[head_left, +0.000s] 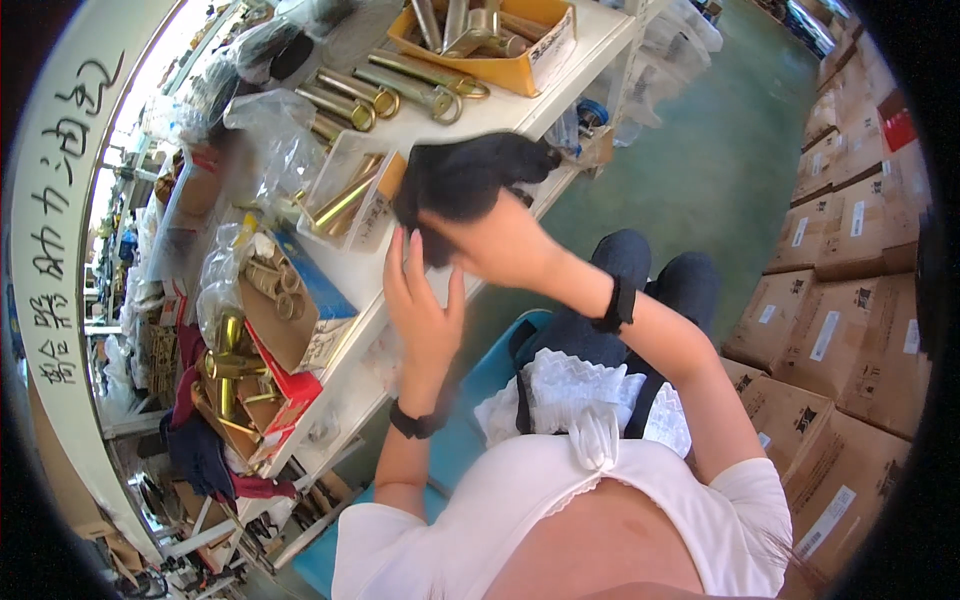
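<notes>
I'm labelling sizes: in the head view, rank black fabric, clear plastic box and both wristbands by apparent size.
1. Black fabric
2. Clear plastic box
3. Left wristband, right wristband: too alike to rank

Both arms reached forward, bent at elbows, hands close together left of torso. Right forearm (670, 335) slanted up and leftward across front of body; right wrist (585, 287) nearly in line with it. Right hand (495, 240) gripped, fingers curled in, partly hidden and blurred. Left forearm (403, 462) rose steeply. Left hand (425, 310) stood back-up, not gripping, fingers extended away from body, thumb (456, 290) spread toward right hand.
</notes>
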